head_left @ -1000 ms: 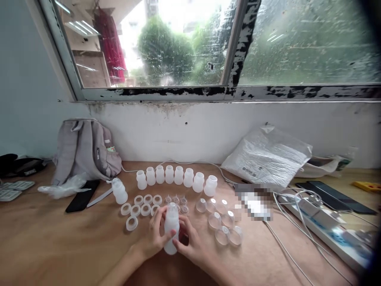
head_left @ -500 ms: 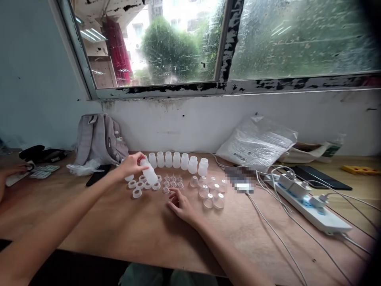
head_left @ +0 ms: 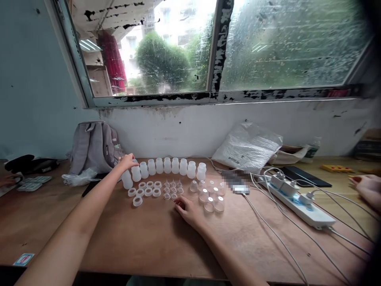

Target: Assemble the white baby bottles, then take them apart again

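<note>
My left hand point(head_left: 127, 162) is at the left end of a curved row of frosted white baby bottles point(head_left: 167, 166). Its fingers close round the top of one upright bottle point(head_left: 136, 174); another bottle point(head_left: 127, 180) stands under the wrist. My right hand point(head_left: 189, 212) rests on the table, its fingers loosely curled and apart, with no object visible in them. Its fingertips lie beside clear bottle nipples point(head_left: 173, 190) set out in rows. White ring collars point(head_left: 148, 191) lie to the left of these. Clear domed caps point(head_left: 213, 196) stand to the right.
A white power strip point(head_left: 297, 202) with plugs and cables lies at right. A blurred-out device point(head_left: 236, 180) is near the caps. Behind are a grey backpack point(head_left: 93, 145) and a silvery plastic bag point(head_left: 247, 145). Another person's hand point(head_left: 369, 188) shows at far right; another hand point(head_left: 7, 180) at far left.
My left hand has moved left with the tilted bottle, which now stands upright in the row. My right hand has shifted slightly right, uncovering nipples. A person's hand has appeared at far right.
</note>
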Motion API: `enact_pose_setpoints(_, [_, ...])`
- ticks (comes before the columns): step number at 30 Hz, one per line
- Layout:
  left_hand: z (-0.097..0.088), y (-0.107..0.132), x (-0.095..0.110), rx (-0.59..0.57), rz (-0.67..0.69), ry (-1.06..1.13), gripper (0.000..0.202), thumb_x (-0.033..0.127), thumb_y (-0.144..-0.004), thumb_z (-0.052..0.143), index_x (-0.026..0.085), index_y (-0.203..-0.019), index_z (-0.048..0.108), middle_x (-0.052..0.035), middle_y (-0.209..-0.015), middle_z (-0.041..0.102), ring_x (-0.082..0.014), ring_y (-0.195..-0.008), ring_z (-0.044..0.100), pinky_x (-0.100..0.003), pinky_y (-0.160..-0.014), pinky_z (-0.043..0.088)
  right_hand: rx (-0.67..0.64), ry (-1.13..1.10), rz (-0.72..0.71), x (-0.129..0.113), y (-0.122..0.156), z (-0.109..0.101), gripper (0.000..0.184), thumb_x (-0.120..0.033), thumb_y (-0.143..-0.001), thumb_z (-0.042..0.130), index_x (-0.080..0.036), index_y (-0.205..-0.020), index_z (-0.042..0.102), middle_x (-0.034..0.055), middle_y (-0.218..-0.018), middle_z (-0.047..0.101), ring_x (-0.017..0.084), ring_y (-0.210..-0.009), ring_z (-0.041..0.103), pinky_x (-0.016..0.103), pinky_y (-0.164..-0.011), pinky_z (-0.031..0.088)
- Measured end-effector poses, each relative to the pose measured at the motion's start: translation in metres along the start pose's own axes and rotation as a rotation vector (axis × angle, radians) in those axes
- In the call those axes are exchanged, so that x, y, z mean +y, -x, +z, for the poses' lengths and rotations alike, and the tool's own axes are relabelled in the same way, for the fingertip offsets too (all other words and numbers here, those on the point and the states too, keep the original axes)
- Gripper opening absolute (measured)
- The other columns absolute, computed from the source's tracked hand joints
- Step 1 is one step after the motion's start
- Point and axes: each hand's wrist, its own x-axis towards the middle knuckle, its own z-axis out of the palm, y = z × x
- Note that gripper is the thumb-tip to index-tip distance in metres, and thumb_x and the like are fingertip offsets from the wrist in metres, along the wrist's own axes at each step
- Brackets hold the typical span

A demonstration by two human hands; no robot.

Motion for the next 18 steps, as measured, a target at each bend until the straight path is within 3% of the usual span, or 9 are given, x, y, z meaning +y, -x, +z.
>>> enact_pose_setpoints(7, [0.016, -0.001, -0.001, -0.042, -0.013, -0.025, 0.046, 0.053, -0.068, 0.049, 0.017, -0.097, 0.049, -0.0144, -0.099, 0.061, -0.0307, -0.097, 0.053, -0.045, -0.083, 0.032, 0.011, -0.006, 0.034, 0.004, 0.0, 0.001, 0.013, -0.022, -0.075, 0.046, -0.017, -0.079, 0.057, 0.0013, -0.065, 0.058, 0.014, -0.06, 0.053, 0.025, -0.056, 0.041])
enact_pose_setpoints(18, [0.015, 0.004, 0.003, -0.028, 0.01, -0.073, 0.04, 0.048, -0.068, 0.053, 0.019, -0.095, 0.05, -0.0145, -0.101, 0.061, -0.0314, -0.101, 0.05, -0.047, -0.084, 0.03, 0.034, 0.009, 0.022, 0.005, -0.001, 0.001, 0.014, -0.02, -0.074, 0.046, -0.017, -0.078, 0.058, 0.001, -0.064, 0.057, 0.014, -0.06, 0.052, 0.026, -0.057, 0.04])
